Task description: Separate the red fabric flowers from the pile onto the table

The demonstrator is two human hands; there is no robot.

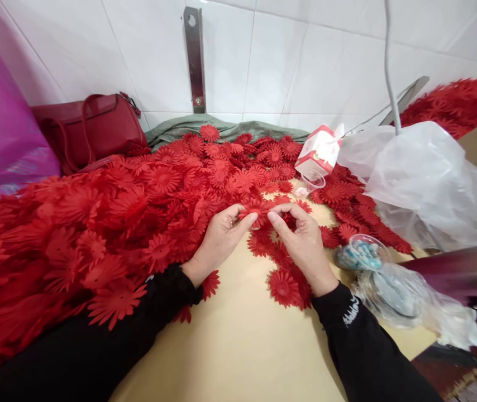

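Pinching one thin red daisy-shaped flower (256, 211) over the middle of the tan bench (242, 340), left hand (217, 241) and right hand (302, 244) both grip it by fingertips – seemingly working its layers beside the red flower heap (129, 218) – which calls for a delicate pull.

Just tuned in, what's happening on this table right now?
A person in black sleeves pinches one red fabric flower between the fingertips of the left hand and the right hand, just above the tan table. A big heap of red flowers covers the table's left and back, with a few loose ones under the hands. A small clear bag of blue-white pieces lies by the right hand, and a red handbag sits against the tiled wall.
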